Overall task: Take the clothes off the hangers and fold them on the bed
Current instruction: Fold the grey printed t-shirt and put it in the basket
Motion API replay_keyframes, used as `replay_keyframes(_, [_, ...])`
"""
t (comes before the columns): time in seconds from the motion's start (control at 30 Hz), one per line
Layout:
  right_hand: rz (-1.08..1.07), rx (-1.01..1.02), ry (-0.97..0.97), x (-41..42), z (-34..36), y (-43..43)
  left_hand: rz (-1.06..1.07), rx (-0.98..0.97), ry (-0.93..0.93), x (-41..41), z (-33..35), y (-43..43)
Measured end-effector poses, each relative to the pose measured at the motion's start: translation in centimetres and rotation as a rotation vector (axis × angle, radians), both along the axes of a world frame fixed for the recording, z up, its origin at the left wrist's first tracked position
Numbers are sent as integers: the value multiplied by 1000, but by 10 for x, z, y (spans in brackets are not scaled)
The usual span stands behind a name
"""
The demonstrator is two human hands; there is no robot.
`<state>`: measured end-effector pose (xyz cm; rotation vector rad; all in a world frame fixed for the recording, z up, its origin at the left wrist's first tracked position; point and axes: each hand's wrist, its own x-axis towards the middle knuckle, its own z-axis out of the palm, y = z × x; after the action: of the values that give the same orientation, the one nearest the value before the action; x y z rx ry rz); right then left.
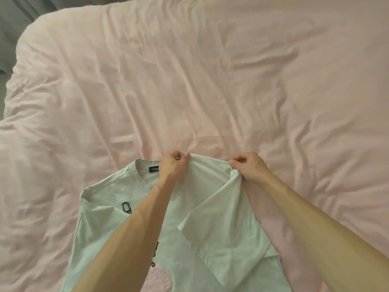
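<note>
- Surface: pink duvet [210, 81] covers the bed edge to edge, creased all over. A grey strip [12, 28] shows past its far left corner; floor or curtain, cannot tell.
- Left hand [174, 165]: fingers curled, pinching the top edge of the T-shirt [101, 228] just beside the neckline.
- Right hand [248, 167]: fingers curled, pinching the same edge at the shoulder seam. The edge runs taut between both hands.
- T-shirt: pale, lying on the near part of the duvet, collar away from the person. The side under the right hand is folded inward, its sleeve [210, 207] lying slantwise across the body.
- Black label [154, 169] inside the collar, partly hidden by the left hand.
- Black outline print [126, 207] and pink patch [160, 279] on the front; both forearms cross the shirt and cover part of it.
</note>
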<state>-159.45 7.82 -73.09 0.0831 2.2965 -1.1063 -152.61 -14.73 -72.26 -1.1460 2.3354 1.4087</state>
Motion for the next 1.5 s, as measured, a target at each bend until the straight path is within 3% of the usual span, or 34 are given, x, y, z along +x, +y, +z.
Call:
replay_keyframes(0.17, [211, 222, -9, 7, 10, -4, 19, -17, -14, -3, -11, -1])
replay_keyframes(0.23, [188, 240, 2, 8, 12, -1, 18, -22, -15, -3, -12, 0])
replay_keyframes(0.57, [-53, 9, 19, 16, 4, 18, 36, -60, 16, -1, -3, 2])
replay_keyframes(0.77, [-409, -473, -397, 8, 2, 32, 57, -16, 12, -2, 3, 1])
replay_keyframes(0.9, [-297, -257, -161, 6, -7, 34, 20, -46, 22, -2, 11, 7])
replay_keyframes(1.0, [-251, -6, 114, 16, 2, 31, -44, -386, 65, 11, 17, 25])
replay_keyframes(1.07, [-156, 164, 503, 32, 8, 27, -294, -693, 199, 31, 14, 42])
replay_keyframes(1.13, [93, 203, 795, 54, 6, 18, -692, -767, 226, 47, 4, 56])
replay_keyframes(1.2, [392, 260, 749, 72, -4, 16, -933, -755, 49, 53, -9, 56])
replay_keyframes(1.27, [544, 409, 532, 79, -13, 26, -964, -736, -102, 51, -16, 44])
replay_keyframes(1.4, [507, 538, 375, 84, -25, 52, -962, -875, -164, 39, -15, 20])
replay_keyframes(1.5, [412, 537, 355, 98, -27, 60, -772, -833, -198, 44, -6, 4])
